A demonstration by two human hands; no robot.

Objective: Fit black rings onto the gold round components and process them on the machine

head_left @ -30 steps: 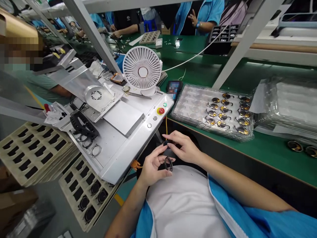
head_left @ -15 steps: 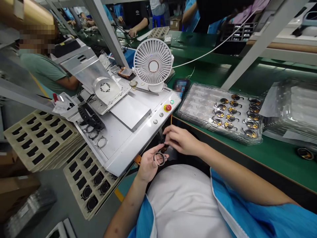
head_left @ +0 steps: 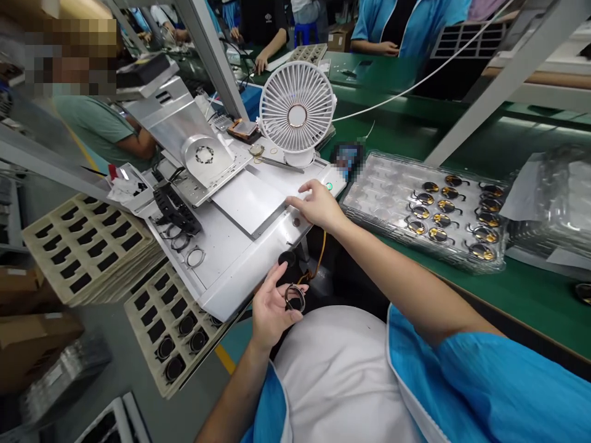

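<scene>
In the head view my left hand [head_left: 272, 307] is held palm up in front of my body, its fingers curled around a dark metal ring [head_left: 294, 298]. A round black disc [head_left: 287, 258] shows at the tips of the same hand's fingers; how it is held is partly hidden. My right hand [head_left: 321, 206] reaches over the front edge of the white machine [head_left: 221, 277], close to its buttons. Thumb and fingers of that hand are apart, with nothing visible in them. The hand covers the red stop button. A flat white plate [head_left: 252, 200] lies just beyond its fingertips.
A white fan [head_left: 298, 114] and tweezers [head_left: 286, 165] are on the machine. Loose rings [head_left: 194, 257] lie at its left. Beige trays [head_left: 69, 286] and a tray with round black parts [head_left: 152, 369] stand left. A clear tray [head_left: 369, 200] holds round gold-and-black parts at right.
My right hand has left my left hand and moved up and forward onto the machine's front edge. The ring stays in my left hand, and the black disc now shows at its fingertips.
</scene>
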